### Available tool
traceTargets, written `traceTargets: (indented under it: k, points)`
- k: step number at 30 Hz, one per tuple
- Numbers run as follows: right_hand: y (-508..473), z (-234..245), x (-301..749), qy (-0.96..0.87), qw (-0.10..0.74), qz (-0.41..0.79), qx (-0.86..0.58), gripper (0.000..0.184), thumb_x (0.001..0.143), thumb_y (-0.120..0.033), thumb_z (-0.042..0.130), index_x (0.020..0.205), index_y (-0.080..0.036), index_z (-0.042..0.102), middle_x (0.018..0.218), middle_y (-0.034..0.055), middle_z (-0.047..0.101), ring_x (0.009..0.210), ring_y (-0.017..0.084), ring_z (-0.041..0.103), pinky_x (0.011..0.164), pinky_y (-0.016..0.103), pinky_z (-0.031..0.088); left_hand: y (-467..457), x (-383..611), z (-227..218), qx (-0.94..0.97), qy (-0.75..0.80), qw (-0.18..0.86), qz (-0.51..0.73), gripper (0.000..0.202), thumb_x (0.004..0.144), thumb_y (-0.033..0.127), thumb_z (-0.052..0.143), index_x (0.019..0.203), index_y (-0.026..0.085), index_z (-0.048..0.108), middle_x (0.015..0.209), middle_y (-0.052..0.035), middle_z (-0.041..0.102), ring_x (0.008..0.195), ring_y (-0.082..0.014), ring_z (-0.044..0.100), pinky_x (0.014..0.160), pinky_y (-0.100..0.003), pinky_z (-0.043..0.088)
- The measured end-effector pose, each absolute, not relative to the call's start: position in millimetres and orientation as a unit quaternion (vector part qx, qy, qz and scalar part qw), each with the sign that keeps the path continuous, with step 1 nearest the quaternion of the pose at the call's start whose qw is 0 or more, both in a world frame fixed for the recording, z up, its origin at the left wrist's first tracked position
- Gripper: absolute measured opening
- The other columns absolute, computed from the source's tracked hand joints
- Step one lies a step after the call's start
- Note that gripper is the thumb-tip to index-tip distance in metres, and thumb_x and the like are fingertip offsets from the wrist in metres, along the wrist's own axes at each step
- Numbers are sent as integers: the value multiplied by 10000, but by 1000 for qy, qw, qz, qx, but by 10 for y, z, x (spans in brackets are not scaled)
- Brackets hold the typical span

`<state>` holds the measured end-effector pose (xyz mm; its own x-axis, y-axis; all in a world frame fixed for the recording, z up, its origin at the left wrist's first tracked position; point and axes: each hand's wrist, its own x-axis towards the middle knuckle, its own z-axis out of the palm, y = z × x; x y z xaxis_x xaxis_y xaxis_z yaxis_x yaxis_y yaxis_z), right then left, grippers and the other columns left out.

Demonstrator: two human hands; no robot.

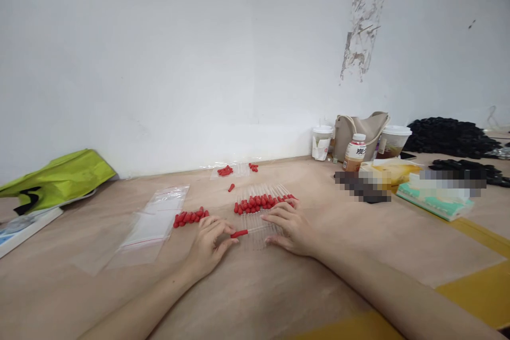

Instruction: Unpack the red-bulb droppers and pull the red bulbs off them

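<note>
Tubes fitted with red caps (pixel 258 203) lie side by side in a row on the table (pixel 247 297), their clear shafts pointing away towards the wall; this part looks finished. A batch of bare tubes (pixel 255 243) lies nearer, under and between the hands, and seems to be what is left, along with a heap of loose caps (pixel 191 217) just beside the left hand. One stray cap (pixel 231 188) lies farther back, with two small clusters of caps (pixel 225 170) near the wall on or in clear plastic. I judge the work well under way, though the bare tubes overlap too much to count.

The left hand (pixel 210 238) has a narrow grip, fingertips and thumb closed on a red cap (pixel 239 234) whose end meets a thin tube (pixel 257 230). The tube runs in among the right hand's (pixel 294 227) fingers; thumb and fingertips stand apart there, and I cannot tell how firmly that grip has it.

The caps are matt and rubbery-looking, rounded at one end with a narrower neck; the tubes are slender, straight and glassy. Flat, glossy plastic bags (pixel 155 218) lie to the left over brown paper, which is smooth with faint creases.
</note>
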<state>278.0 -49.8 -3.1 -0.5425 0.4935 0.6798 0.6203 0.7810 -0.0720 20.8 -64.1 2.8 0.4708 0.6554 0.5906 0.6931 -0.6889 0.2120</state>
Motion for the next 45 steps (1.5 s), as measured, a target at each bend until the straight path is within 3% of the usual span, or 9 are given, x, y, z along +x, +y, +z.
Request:
traceTargets:
  k: [7,12,17,21,35,40,45]
  points:
    - [-511,-130,2669,-879,354,-108,-302,220,861,-338,442,907,-244,636,657,2,613,703,130,477,809,343,265,-643,409,38,-864,-382,16,-327,138,803,320,518,744,203,561,845,-30,644,811,-179,534,765,-347,346]
    - [-537,-115,2650,-880,361,-110,-290,216,863,-301,432,845,-227,634,614,-8,582,669,124,439,770,324,258,-701,503,68,-871,-381,11,-310,229,799,391,517,941,219,568,869,-31,642,833,-186,524,771,-340,335]
    - [-550,-117,2672,-888,355,-117,-268,204,853,-288,442,799,-225,628,576,-16,552,652,120,421,760,315,252,-703,530,33,-887,-376,33,-268,252,858,355,425,752,218,608,670,-14,620,701,-167,498,709,-333,315]
    - [-541,-154,2709,-893,350,-125,-255,181,834,-282,466,753,-225,617,550,-25,534,647,120,415,773,321,246,-727,513,19,-897,-360,56,-251,270,864,310,409,696,203,591,615,-16,583,660,-160,468,684,-334,299]
    - [-526,-100,2858,-906,329,-76,-255,207,843,-293,446,739,-221,611,576,-22,567,679,125,438,803,335,258,-785,451,-10,-905,-332,57,-261,225,860,241,415,730,200,593,627,-12,577,654,-157,485,646,-310,337]
    - [-361,78,3096,-863,343,-9,-371,264,860,-318,423,753,-221,644,708,1,624,719,122,518,749,290,308,-705,186,143,-818,-416,18,-396,178,853,258,430,847,207,599,779,-24,607,729,-150,544,653,-264,414]
    - [-305,244,3260,-863,281,88,-411,256,860,-280,395,854,-212,642,821,14,657,732,125,569,669,230,380,-486,-144,475,-747,-530,28,-402,277,829,322,397,939,193,616,874,-49,580,788,-174,558,674,-281,458]
